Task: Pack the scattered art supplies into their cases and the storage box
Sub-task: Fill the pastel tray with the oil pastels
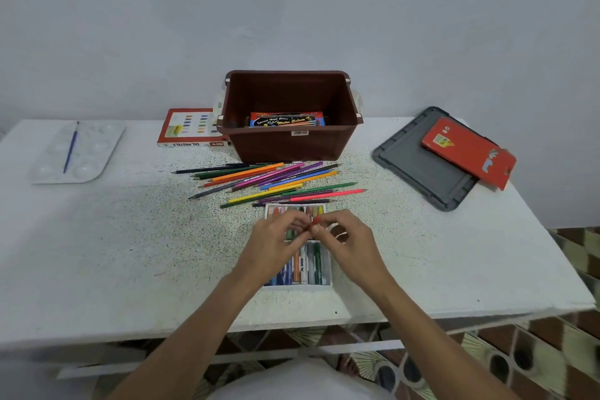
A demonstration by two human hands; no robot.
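Over the tray (328,281), left hand (276,245) and right hand (352,245) both pinched a stubby red pastel (316,221), maybe orange-ish, too blurry.

Items bearing text, placed from my fingers (337,217):
- Oil pastel carton (191,131), ahead and left: "OIL PASTELS" on its near edge, upside down to me.
- Flat pack (287,120) inside the brown box (292,146), straight ahead: "Special High Class", "Water Colour".
- Barcode sticker (300,133) on that box's front: digits unreadable.
- Red case (467,149), far right: print illegible.
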